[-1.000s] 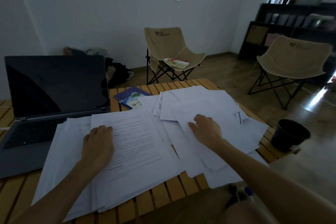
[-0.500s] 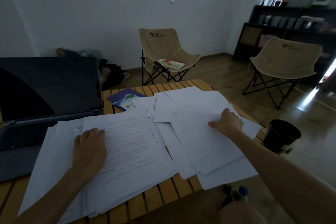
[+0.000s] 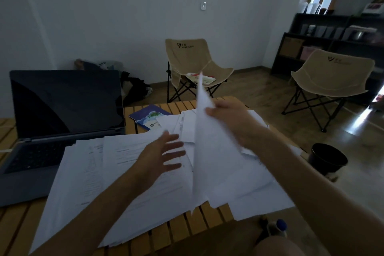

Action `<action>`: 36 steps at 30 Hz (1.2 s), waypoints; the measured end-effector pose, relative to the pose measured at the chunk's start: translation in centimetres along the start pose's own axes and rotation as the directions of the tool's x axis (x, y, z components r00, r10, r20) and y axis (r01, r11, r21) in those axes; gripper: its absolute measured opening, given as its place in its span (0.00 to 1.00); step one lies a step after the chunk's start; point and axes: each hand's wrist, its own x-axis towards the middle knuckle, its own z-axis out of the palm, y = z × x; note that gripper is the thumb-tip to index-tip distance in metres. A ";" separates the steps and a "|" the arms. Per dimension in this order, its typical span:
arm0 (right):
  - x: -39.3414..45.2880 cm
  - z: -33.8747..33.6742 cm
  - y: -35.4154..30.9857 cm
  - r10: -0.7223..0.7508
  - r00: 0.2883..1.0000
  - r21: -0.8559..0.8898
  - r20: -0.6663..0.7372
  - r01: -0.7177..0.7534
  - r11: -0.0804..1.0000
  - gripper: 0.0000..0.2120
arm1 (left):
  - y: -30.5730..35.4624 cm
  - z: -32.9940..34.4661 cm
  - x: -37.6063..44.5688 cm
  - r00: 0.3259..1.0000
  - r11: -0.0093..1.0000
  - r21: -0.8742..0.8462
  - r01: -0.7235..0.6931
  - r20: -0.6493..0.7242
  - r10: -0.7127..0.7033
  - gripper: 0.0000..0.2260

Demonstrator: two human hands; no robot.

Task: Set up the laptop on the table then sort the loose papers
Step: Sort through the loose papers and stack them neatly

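Dim light fills a room with pale walls and a wooden floor, where a slatted wooden table (image 3: pixel 170 233) is seen from above. On the table's left side an open laptop (image 3: pixel 62 120) is set, its screen dark and upright, its keyboard partly covered at the near right corner by loose papers (image 3: pixel 99 176). These papers are spread in overlapping piles across most of the table, printed text being visible on the left-hand sheets. A blue booklet (image 3: pixel 148 116) lies beyond the papers, just right of the laptop, partly tucked under them.

One white sheet (image 3: pixel 207 151) is held up on edge by the right hand (image 3: pixel 232 120), pinched near its top between thumb and fingers, with its lower end reaching the pile below. The left hand (image 3: pixel 160 156) is held open above the left pile, fingers spread wide toward the raised sheet and blurred; nothing is gripped by it.

Behind the table two beige folding chairs (image 3: pixel 193 64) are placed, a dark shelf unit (image 3: pixel 324 39) stands at the right wall, and a black bin (image 3: pixel 327 158) sits on the floor beside the table's right edge
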 end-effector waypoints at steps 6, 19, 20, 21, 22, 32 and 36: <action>0.0 14.2 5.4 0.107 0.979 0.005 0.174 -0.109 0.994 0.09 | -0.3 -5.5 -0.9 0.967 0.916 -0.375 0.144 -0.142 -0.210 0.36; 2.3 10.1 10.4 0.054 0.995 -0.235 -0.086 -0.073 0.969 0.11 | -0.7 -8.4 -1.7 0.902 0.956 0.267 0.121 -0.432 0.006 0.05; 2.5 9.2 11.2 0.091 0.987 -0.264 -0.136 -0.124 0.956 0.12 | -0.7 -8.6 -1.6 0.888 0.963 0.254 0.089 -0.459 0.039 0.04; 2.6 8.6 11.9 0.145 0.977 -0.256 -0.156 -0.181 0.950 0.18 | -0.6 -8.9 -1.5 0.876 0.968 0.246 0.040 -0.475 0.084 0.03; 2.6 8.3 12.5 0.185 0.971 -0.215 -0.149 -0.215 0.953 0.27 | -0.3 -9.0 -1.6 0.864 0.971 0.238 -0.011 -0.487 0.129 0.03; 5.0 6.6 13.0 0.264 0.931 0.180 -0.254 -0.223 0.958 0.06 | 1.6 -11.6 -1.0 0.691 0.956 0.058 -0.288 -0.678 0.250 0.04; 5.4 5.0 13.7 0.368 0.910 0.348 -0.190 -0.288 0.892 0.06 | 1.1 -12.8 -1.2 0.725 0.968 -0.043 -0.249 -0.671 0.157 0.02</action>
